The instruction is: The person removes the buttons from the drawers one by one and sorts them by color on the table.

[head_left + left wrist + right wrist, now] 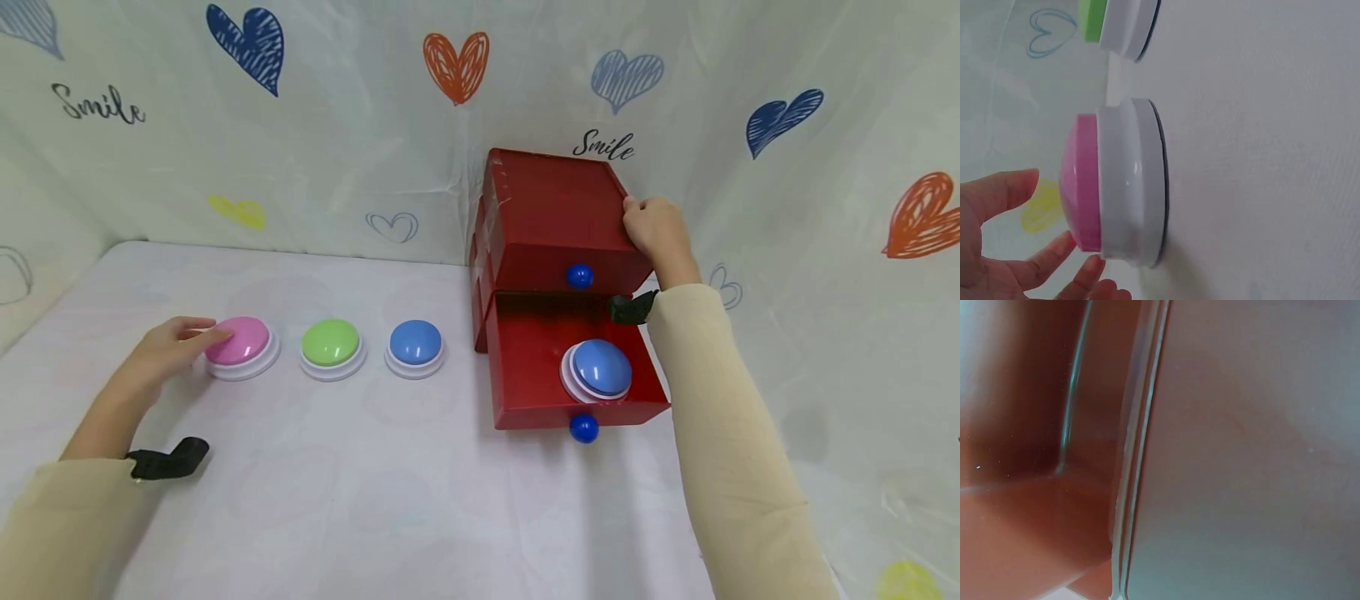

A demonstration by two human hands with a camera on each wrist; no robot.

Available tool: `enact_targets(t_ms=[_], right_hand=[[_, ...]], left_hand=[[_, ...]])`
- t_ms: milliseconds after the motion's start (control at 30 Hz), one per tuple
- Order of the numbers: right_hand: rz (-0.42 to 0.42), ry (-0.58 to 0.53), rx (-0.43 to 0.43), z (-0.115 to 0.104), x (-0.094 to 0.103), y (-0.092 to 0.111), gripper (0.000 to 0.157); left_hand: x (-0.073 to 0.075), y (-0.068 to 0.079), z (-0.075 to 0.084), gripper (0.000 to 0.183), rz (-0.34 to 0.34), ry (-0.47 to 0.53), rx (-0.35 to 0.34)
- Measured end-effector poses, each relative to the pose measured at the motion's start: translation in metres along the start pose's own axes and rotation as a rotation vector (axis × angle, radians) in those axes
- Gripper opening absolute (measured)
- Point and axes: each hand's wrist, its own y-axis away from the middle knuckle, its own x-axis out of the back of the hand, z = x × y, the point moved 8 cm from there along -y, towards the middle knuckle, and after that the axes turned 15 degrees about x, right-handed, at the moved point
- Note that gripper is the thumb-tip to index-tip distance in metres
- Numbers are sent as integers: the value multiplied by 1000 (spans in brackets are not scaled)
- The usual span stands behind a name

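Observation:
My left hand (176, 346) is at a pink push button (242, 342) on a white round base, at the left of the table. In the left wrist view its fingertips (1060, 245) meet the lower edge of the pink dome, while the thumb stands apart from it. With curled fingers, my right hand (660, 237) grips the upper right edge of a red drawer cabinet (555, 200). Below, the cabinet's lower drawer (525, 358) is pulled out, with a blue push button (602, 367) tilted inside it. The right wrist view shows only red cabinet surfaces close up.
A green push button (330, 343) and another blue push button (416, 343) stand in a row between the pink one and the cabinet. Both drawers carry round blue knobs (580, 277). A white sheet (337, 125) printed with hearts hangs behind the table.

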Motion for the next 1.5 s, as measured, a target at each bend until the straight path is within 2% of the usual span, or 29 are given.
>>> enact_targets(t_ms=[33,233,333,500,800,967,1200,1500], right_hand=[[2,-1,1,0,0,0,60],[3,-16,-6,2,-1,-1,60],[2,-19,-9,1,-1,-1,60],[3,-18,-11,1,0,0,59],[3,-9,-8,2,0,1,59],[7,-1,-1,2,1,1,59],[7,-5,-6,2,1,0,59],[5,8,-2,1,2,0,59]], left_hand=[[0,4,5,82,14,-7,-35],[1,30,37,65,215,-114,-211],[-2,43,53,60,250,-142,-268],[-16,64,81,57,203,-118,-356],[-37,110,132,42,179,-11,-502],[-54,130,155,38,122,41,-582],[-81,144,180,32,28,87,-644],[-123,156,210,29,-97,138,-771]])
